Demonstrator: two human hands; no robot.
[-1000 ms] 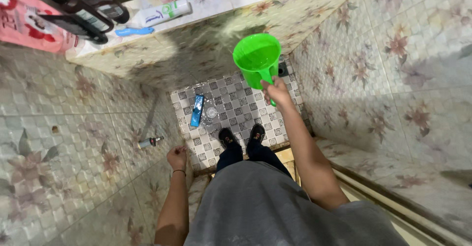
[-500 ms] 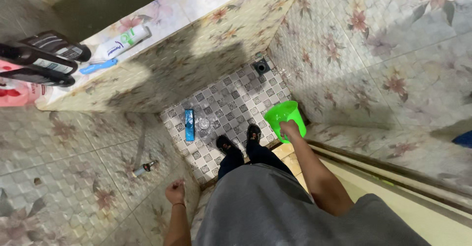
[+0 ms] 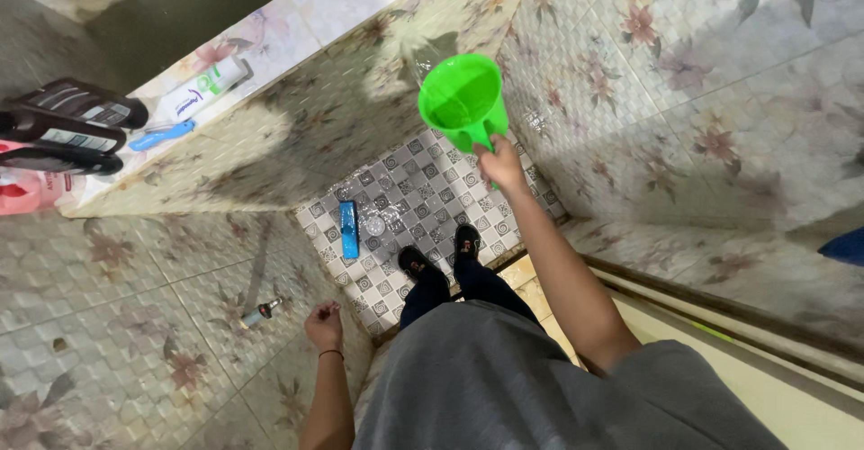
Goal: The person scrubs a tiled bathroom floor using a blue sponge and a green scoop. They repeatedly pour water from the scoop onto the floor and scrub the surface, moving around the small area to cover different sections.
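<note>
holding: right hand (image 3: 500, 164) grips bright green plastic mug (image 3: 463, 101) by its handle
left hand (image 3: 323, 326): loosely curled, empty
floor (image 3: 423, 193): wet at far corner

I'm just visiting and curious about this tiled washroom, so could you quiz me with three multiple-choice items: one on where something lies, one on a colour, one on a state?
1. Where does the blue brush lie?
A. on the wet floor, ahead of the shoes
B. on the ledge
C. in the left hand

2. What colour is the jug?
A. red
B. green
C. white

3. How is the right hand?
A. hanging free
B. flat against the wall
C. closed on the jug's handle, arm raised

Answers:
1 A, it rests on the patterned floor tiles.
2 B, it is bright green all over.
3 C, its fingers wrap the handle, while the left hand holds nothing.
</note>
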